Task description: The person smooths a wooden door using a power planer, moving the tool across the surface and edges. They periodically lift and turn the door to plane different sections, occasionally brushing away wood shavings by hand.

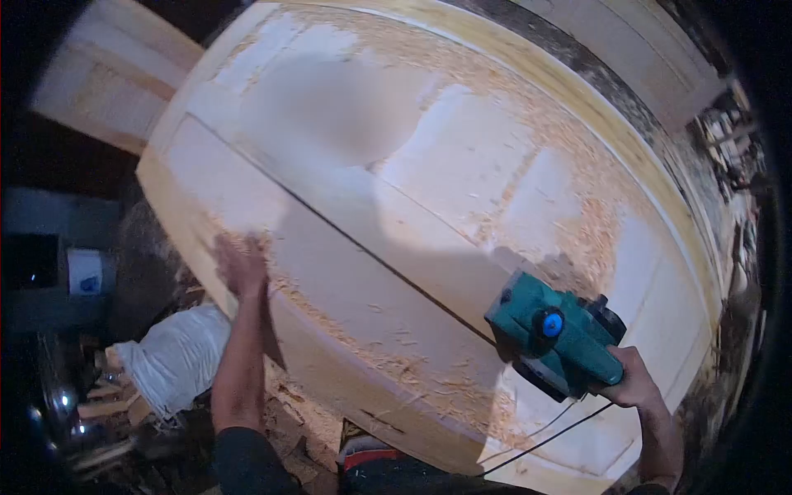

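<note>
My right hand [634, 379] is wrapped round the rear handle of a green electric planer [528, 301] with a blue knob on top. The planer rests on a large pale wooden door panel [346, 272], right of its long dark groove. A dark power cord [544, 448] trails from the tool toward my body. On the left, my left hand [242, 262] lies flat on the panel's near border with its fingers stretched out, slightly blurred. Curled wood shavings [309, 307] lie beside it along the border.
More shavings [598, 227] cover the panel's far half. A white sack [177, 359] stands at lower left near wood scraps [111, 400]. Another board [115, 70] lies beyond the upper left edge. Wood pieces [726, 136] are piled at far right.
</note>
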Demonstrator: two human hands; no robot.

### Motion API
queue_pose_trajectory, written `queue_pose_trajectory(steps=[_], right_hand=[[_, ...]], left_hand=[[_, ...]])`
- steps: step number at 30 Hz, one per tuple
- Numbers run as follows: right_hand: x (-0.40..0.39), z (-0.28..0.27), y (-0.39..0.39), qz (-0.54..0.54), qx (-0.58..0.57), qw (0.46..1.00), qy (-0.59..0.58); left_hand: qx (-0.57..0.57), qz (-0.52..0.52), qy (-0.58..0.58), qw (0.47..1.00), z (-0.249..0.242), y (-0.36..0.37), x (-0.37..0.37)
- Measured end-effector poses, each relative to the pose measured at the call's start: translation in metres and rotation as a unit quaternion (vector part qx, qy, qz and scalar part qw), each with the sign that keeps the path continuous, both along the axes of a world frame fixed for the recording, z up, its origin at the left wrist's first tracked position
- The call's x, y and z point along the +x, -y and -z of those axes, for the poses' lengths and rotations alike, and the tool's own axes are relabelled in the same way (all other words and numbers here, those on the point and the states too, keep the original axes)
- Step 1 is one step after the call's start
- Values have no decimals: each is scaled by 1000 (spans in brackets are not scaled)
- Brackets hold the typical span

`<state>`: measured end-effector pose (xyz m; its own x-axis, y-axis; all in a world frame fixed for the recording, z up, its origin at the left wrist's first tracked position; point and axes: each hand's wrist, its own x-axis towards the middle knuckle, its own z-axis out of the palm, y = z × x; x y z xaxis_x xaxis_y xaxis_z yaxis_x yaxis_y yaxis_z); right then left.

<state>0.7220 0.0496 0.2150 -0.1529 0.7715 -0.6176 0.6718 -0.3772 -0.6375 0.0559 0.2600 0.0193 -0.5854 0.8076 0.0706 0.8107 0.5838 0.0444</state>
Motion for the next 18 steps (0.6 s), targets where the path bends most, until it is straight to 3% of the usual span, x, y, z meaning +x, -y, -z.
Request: queue_pose_trajectory(steps=[4, 6, 12, 13, 14, 15, 16, 17, 18], right_hand=[[-119, -5, -109, -3, 12, 999, -49], [-167, 14, -166, -98, 168, 979, -63], [-348, 19, -340, -90, 158, 978, -99], [-376, 18, -367, -124, 209, 962, -122], [-400, 36, -399, -125, 175, 958, -189], [-439, 37, -434, -80, 73, 987, -121], [-471, 62, -472, -108, 169, 971, -129], [-496, 50, -487, -110, 231, 962, -97], [-514, 41, -508, -133, 234, 958, -103]], left_hand=[[-15, -24, 34, 999, -24, -3, 15], [-5, -15, 29, 999, -20, -2, 13], [-14, 5, 53, 998, -22, 2, 12], [-22, 4, 51, 998, -24, 3, 12], [-30, 5, 51, 998, -29, 1, 14], [-37, 7, 51, 998, -35, -2, 17], [-59, -1, 42, 997, -41, -5, 19], [-49, 4, 40, 998, -37, -8, 19], [-41, 7, 38, 998, -35, -7, 18]])
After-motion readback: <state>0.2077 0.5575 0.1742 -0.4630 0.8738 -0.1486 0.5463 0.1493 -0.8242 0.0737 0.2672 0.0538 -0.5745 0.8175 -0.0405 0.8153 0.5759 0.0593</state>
